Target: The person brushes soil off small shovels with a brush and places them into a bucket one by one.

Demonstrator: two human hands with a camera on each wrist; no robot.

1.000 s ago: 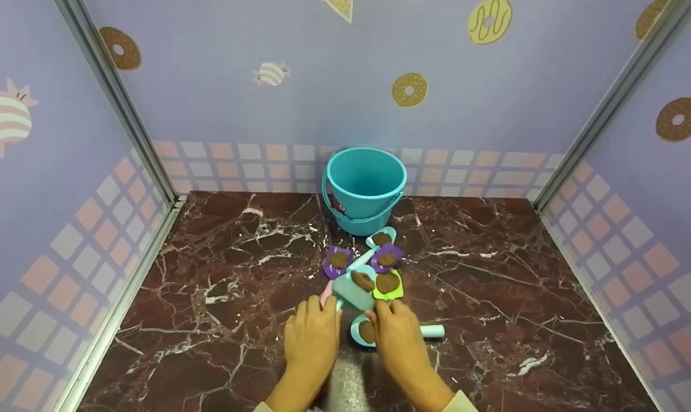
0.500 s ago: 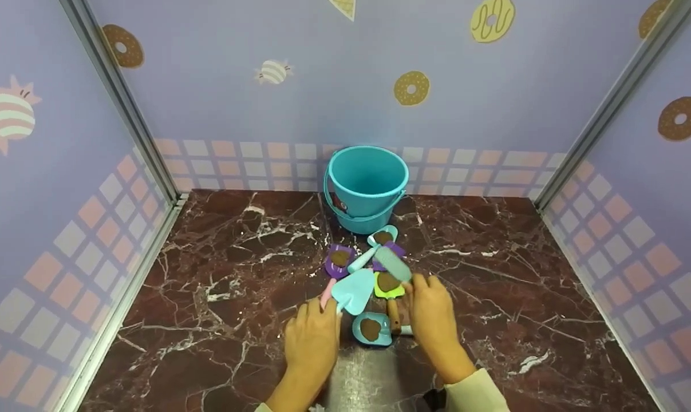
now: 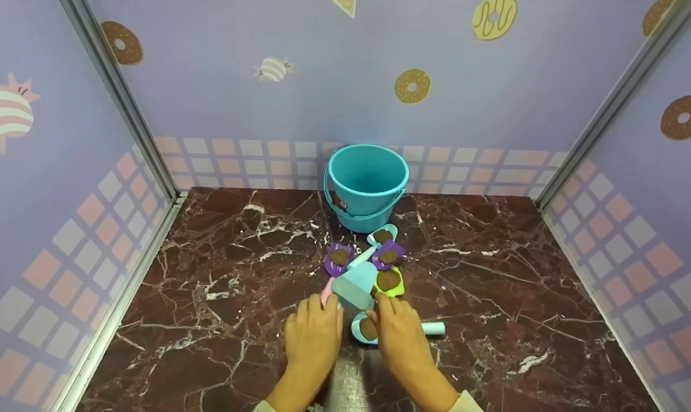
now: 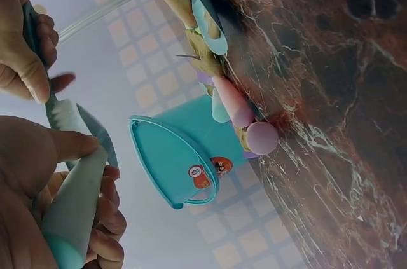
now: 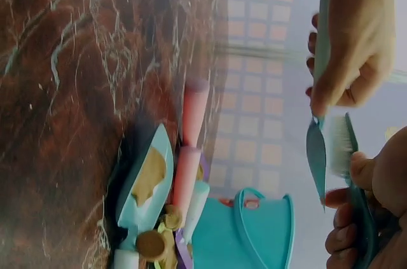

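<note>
My left hand (image 3: 312,335) grips the pale handle of a light blue toy trowel (image 3: 365,273), its blade raised above the table. A brush (image 3: 352,293) with a teal back is held in my right hand (image 3: 402,337). Its white bristles (image 5: 341,148) face the trowel blade (image 5: 316,154), right at its surface, and the brush covers part of the blade in the head view. Below the hands lies a light blue shovel (image 3: 368,330) with a brown patch. Two purple shovels (image 3: 338,269) and a lime green one (image 3: 397,289), each with a brown patch, lie beyond.
A turquoise bucket (image 3: 363,201) with its handle down stands against the back wall. Another light blue shovel (image 3: 392,230) lies at its foot. Pink handles (image 4: 232,100) stick out of the pile. Patterned panels enclose the dark marble table (image 3: 219,263) on three sides.
The right hand swung the brush right, off the trowel, then back left over the blade. A brown patch on the blade a second ago no longer shows. The left hand barely moved.
</note>
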